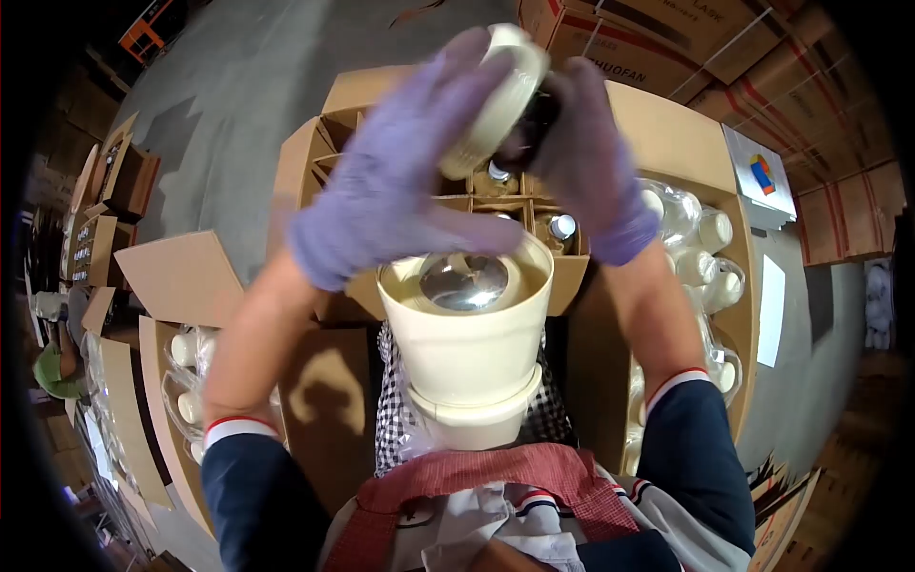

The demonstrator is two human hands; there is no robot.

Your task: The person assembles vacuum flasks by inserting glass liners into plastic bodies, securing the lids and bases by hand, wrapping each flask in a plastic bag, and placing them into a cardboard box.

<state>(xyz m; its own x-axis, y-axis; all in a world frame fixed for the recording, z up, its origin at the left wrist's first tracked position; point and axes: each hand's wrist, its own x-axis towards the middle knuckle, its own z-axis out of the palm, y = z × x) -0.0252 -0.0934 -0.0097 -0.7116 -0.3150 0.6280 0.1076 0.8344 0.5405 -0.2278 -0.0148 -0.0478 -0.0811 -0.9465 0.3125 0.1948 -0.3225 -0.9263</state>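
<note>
Both hands wear purple gloves and are raised above an open divided carton (pixel 572 276). My left hand (pixel 405 157) is closed around a cream-coloured round part (pixel 496 110), which is blurred and tilted. On its other side, my right hand (pixel 596 153) is closed on something dark, too hidden to name. Just below my hands stands a large cream container (pixel 467 348) with a shiny round metal piece (pixel 464 282) inside its open top. Its narrower base rests near my lap. White-capped bottles (pixel 562 226) sit in the carton's compartments.
An open box on the right holds plastic-wrapped cream bottles (pixel 715 230); another box on the left holds similar ones (pixel 183 349). Stacked brown cartons (pixel 624 57) stand behind at the right. At the far left is another person (pixel 59 370) beside more boxes.
</note>
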